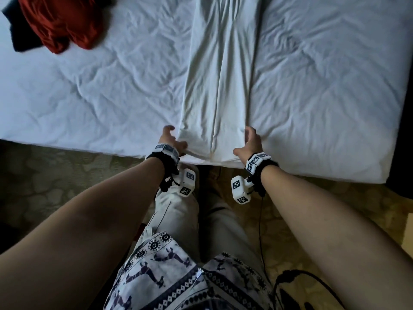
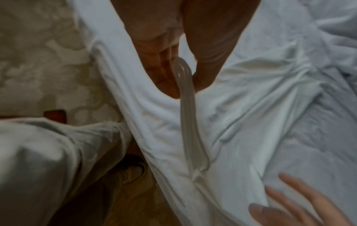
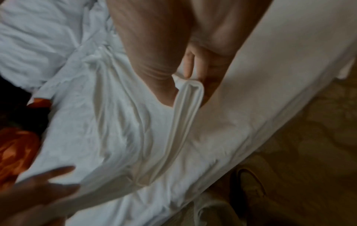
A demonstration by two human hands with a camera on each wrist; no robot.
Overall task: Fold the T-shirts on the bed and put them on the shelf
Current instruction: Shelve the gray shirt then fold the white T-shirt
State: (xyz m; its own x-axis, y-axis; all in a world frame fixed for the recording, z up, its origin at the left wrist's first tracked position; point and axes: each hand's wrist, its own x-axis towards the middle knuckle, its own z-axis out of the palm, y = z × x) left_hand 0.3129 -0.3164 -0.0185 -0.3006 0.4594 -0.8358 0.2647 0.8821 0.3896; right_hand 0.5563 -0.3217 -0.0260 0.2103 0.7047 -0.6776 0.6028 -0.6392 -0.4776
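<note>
I have both arms stretched forward side by side, my left hand [image 1: 171, 139] and right hand [image 1: 250, 143] each pinching folded cloth between thumb and curled fingers, wrists low.

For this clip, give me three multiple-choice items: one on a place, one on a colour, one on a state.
1. Where on the bed does the red shirt lie?
A. far left corner
B. near right corner
C. on the white shirt

2. What colour is the shirt being folded?
A. black
B. white
C. red

3. How do the hands meet that shirt?
A. both hover above it
B. only the left touches it
C. each pinches a near corner

Key:
1 A, the red shirt sits bunched at the far left of the bed.
2 B, the long white shirt lies between the hands.
3 C, the left hand and right hand each pinch its hem, as both wrist views show.
</note>
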